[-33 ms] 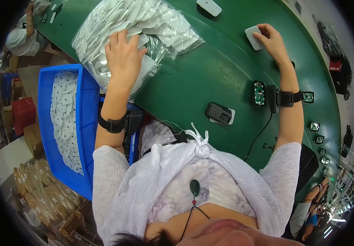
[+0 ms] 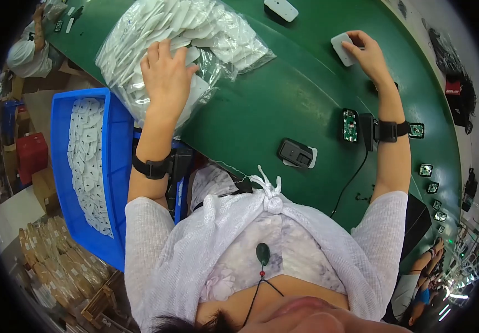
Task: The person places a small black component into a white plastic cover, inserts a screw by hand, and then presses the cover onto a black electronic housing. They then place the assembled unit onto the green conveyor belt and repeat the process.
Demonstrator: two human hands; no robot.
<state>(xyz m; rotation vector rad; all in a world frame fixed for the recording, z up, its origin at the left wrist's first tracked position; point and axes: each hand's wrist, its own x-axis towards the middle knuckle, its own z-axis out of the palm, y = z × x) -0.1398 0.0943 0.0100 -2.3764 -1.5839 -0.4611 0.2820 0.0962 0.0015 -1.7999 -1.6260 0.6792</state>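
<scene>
My left hand (image 2: 167,77) rests on a heap of flat white plastic pieces (image 2: 159,25) in a clear plastic bag (image 2: 250,55). Its fingers are spread and bent over the pieces, and none is plainly gripped. Out at the right, my right hand (image 2: 367,54) pinches a white rounded plastic cover (image 2: 340,49) between thumb and fingers, at the table surface. Nearer to me lies a black plastic part (image 2: 296,153) on top of a white piece. Beside my right wrist stands a housing with a green circuit board (image 2: 350,125).
A blue bin (image 2: 114,183) full of white pieces stands left of the green table (image 2: 234,127). Another white cover (image 2: 281,9) lies at the far edge. Several small circuit boards (image 2: 426,170) line the right side. A black cable (image 2: 351,180) crosses the table. Other people sit at far left and lower right.
</scene>
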